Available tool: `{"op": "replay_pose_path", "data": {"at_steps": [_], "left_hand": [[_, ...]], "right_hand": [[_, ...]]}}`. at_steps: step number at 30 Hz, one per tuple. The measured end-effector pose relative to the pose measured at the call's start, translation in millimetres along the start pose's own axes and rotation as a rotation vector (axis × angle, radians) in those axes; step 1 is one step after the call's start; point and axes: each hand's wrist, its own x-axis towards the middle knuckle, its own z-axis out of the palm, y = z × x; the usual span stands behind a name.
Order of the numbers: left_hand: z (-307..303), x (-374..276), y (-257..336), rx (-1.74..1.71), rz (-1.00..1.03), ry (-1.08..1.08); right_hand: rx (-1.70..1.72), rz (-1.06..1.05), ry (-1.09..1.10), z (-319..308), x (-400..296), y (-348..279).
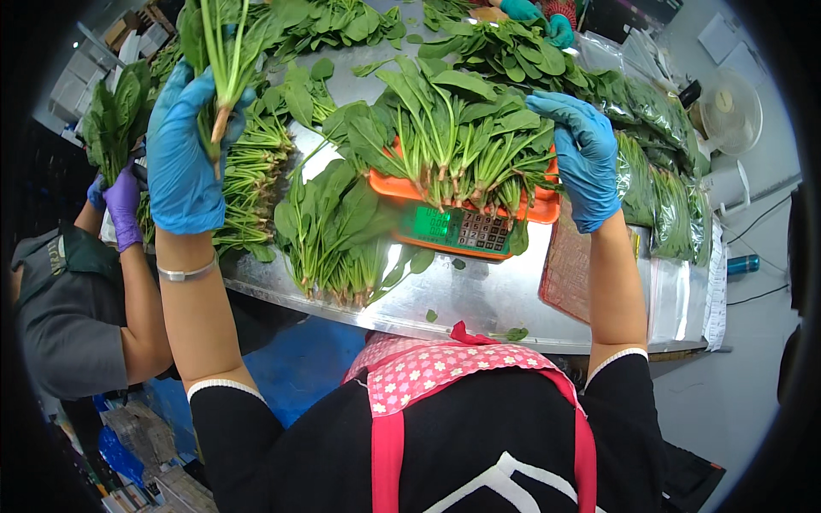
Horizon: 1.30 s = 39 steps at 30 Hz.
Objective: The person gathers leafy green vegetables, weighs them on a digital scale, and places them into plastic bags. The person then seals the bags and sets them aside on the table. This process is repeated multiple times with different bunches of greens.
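My left hand (186,147), in a blue glove, is raised at the upper left and holds a small bunch of spinach (224,77), its pinkish roots pointing down. My right hand (580,154), also blue-gloved, is at the right edge of a spinach heap (449,141), fingers bent against the leaves; whether it grips any is unclear. The heap lies on the orange tray (401,186) of a digital scale (455,227) with a lit green display and keypad. Nearer me, left of the scale, another spinach pile (333,237) lies on the metal table (474,295).
More spinach (250,186) is stacked at the left. Bagged spinach (660,173), a red textured mat (567,269) and clear plastic bags (673,301) are at the right. A co-worker (77,301) holds spinach at the left; another person's green-gloved hands (558,29) are at the far side.
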Motion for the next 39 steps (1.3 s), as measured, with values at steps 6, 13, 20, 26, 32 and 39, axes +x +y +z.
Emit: {"op": "replay_pose_path", "data": {"at_steps": [6,13,20,26,32,39], "left_hand": [[-9.1,-29.8,4.4,0.033,-0.049,0.116],[-8.1,-42.7,3.6,0.033,0.003,0.124],[13.3,-48.9,1.8,0.024,0.087,0.214],[43.0,-84.4,1.2,-0.107,0.111,0.225],[44.3,-122.0,-4.4,-0.003,0.098,0.45],[48.7,-140.7,6.8,0.01,0.104,0.526]], "right_hand": [[-0.035,0.002,-0.021,5.5,-0.8,-1.4],[-0.021,-0.003,-0.043,11.7,-2.1,3.5],[-0.032,0.045,-0.032,13.1,-6.3,11.7],[-0.011,0.081,0.004,18.8,4.6,19.7],[0.053,0.12,0.014,31.8,27.2,30.0],[-0.028,0.285,-0.286,81.6,55.1,46.7]]}}
